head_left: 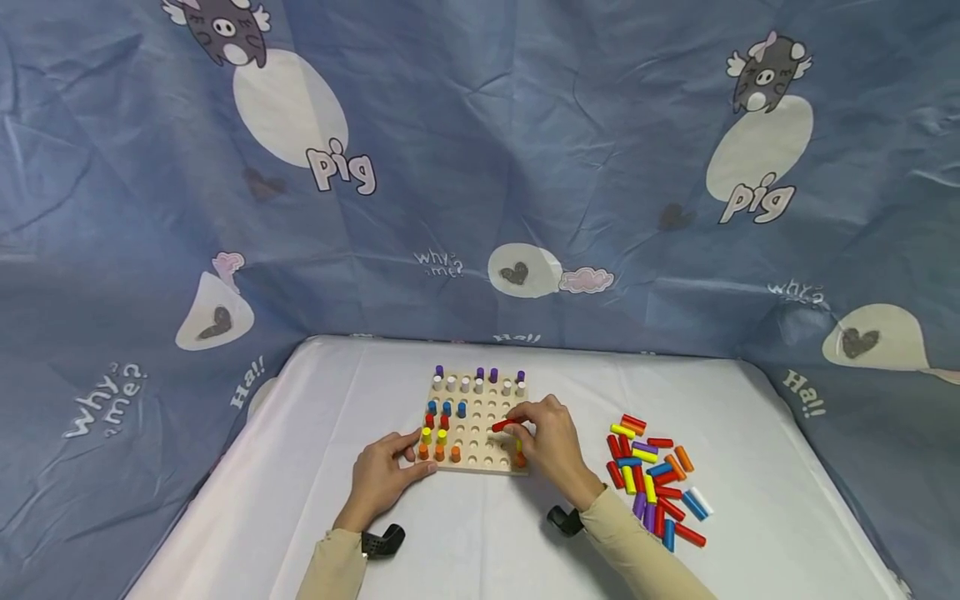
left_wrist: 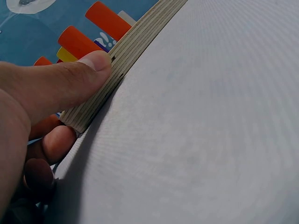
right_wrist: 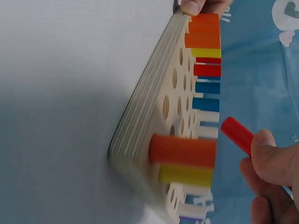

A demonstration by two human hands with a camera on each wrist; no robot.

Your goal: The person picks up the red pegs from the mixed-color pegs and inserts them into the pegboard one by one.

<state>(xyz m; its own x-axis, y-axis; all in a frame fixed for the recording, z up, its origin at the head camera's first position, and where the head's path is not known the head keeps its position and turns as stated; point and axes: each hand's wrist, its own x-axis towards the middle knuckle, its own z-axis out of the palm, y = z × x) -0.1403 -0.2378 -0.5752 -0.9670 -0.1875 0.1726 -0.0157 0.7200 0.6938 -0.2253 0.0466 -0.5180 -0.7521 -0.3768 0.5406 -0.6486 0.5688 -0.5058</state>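
A wooden pegboard (head_left: pixel 481 452) lies on the table, with rows of purple, white, blue, red, yellow and orange pegs in part of its holes. My left hand (head_left: pixel 381 473) grips the board's near left corner; its thumb (left_wrist: pixel 96 63) presses the front edge and the other fingers curl at the side. Between the thumb and fingers of my right hand (head_left: pixel 553 440) is a red peg (right_wrist: pixel 237 135), pinched at one end and tilted above the board's right half. An orange peg (right_wrist: pixel 182 150) and a yellow peg (right_wrist: pixel 187 175) stand in holes below that hand.
Loose pegs of several colours lie in a pile right of the board, among them a white peg (head_left: pixel 701 499) and an orange peg (head_left: pixel 683 458). White cloth (head_left: pixel 285 467) covers the table. A blue printed curtain (head_left: pixel 420 200) hangs behind and along the sides.
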